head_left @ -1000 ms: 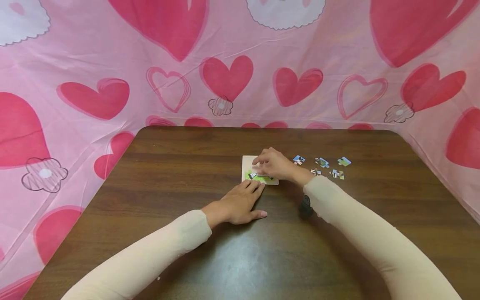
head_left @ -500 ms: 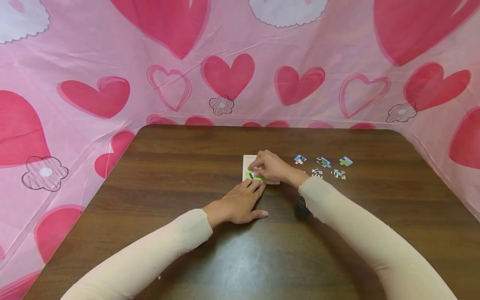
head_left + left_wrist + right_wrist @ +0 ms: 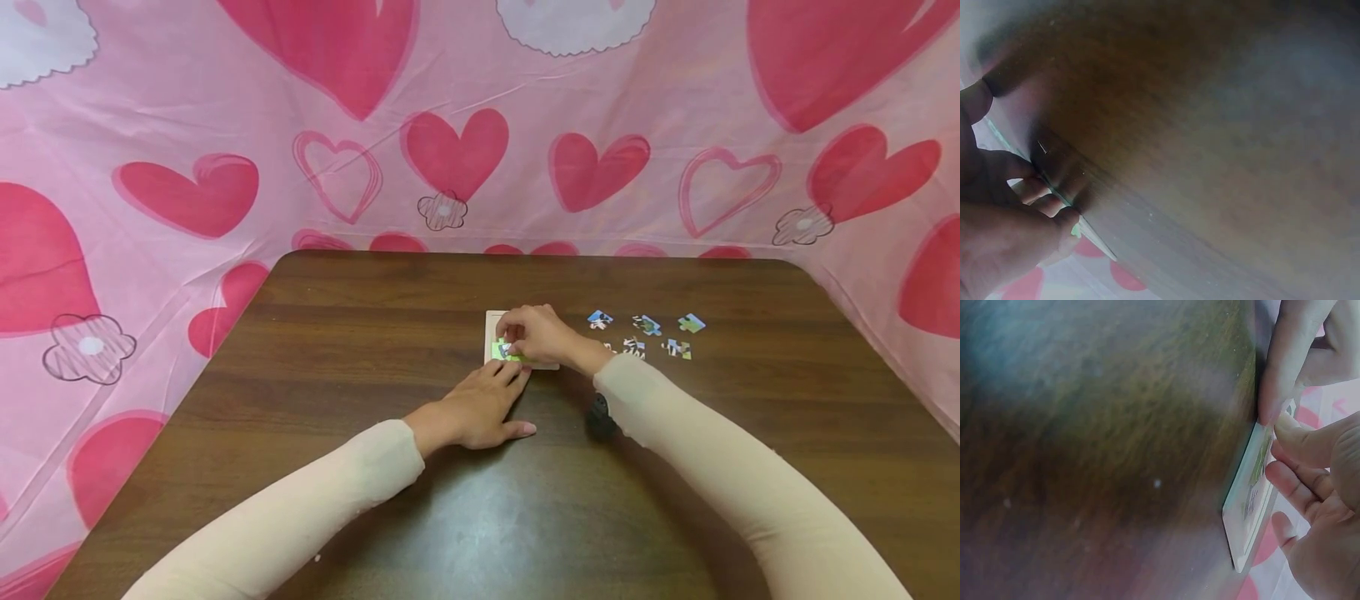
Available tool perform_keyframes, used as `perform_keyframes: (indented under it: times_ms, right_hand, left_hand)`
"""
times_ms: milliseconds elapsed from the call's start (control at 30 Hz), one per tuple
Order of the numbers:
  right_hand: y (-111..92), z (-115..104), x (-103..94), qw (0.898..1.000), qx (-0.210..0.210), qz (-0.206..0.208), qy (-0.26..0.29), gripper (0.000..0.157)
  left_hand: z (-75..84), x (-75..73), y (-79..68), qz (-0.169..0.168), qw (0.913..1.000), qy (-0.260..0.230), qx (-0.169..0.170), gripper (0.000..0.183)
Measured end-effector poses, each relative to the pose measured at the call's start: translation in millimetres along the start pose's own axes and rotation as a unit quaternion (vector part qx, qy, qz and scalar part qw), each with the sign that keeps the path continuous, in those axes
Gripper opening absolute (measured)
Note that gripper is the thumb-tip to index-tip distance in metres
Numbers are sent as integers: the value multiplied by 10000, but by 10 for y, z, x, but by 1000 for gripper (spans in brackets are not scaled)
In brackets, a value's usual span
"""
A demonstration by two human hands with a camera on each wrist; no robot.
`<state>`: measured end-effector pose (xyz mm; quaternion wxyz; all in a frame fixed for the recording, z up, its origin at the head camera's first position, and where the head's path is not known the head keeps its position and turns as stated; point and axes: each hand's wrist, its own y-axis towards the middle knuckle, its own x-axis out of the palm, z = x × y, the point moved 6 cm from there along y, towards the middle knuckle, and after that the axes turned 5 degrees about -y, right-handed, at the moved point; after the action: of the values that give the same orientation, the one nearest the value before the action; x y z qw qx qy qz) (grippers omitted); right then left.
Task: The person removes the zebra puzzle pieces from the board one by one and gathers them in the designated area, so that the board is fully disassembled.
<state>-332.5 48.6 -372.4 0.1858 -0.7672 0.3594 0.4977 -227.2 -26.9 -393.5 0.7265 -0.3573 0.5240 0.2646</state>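
Observation:
A small pale-framed puzzle board (image 3: 492,320) lies flat on the table, with green pieces in its near part. My left hand (image 3: 474,408) lies flat with fingers extended, the fingertips at the board's near edge and the thumb spread to the side. Over the board, my right hand (image 3: 543,333) has its fingers curled down and pinches a green-and-white puzzle piece (image 3: 504,350) at the near left, partly hidden by the fingers. In the right wrist view, the right hand's thumb (image 3: 1300,440) and fingers meet the board's surface close to the left fingertips.
Several loose puzzle pieces (image 3: 647,325) with blue, green and zebra-striped print lie to the right of the board, some partly hidden behind the right forearm. The dark wooden table (image 3: 360,333) ends at a pink heart-printed cloth (image 3: 525,83) behind and at both sides.
My right hand has shifted slightly left and nearer on the board, bringing the piece toward the near left corner. The left hand has stayed at the near edge.

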Motion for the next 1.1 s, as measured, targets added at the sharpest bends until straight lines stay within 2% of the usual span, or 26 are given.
perform_keyframes:
  times_ms: [400,667,867,1100]
  right_hand:
    - [-23,-21,-31,9991,-218,325,-151,16]
    - [-69,53,-136,9986,-155,484,-118,16]
    - [-180,186,-228,9985,15,539,77,20]
    - [-391,359,-358,9976,236,646,31,21]
  left_hand:
    - [17,-12,8,119,9998,67,109,84]
    - [21,-21,6,170,9998,27,134,84]
    - [13,-11,3,102,9999,-49,53,84]
    - [-4,2,-6,102,9998,-146,2,84]
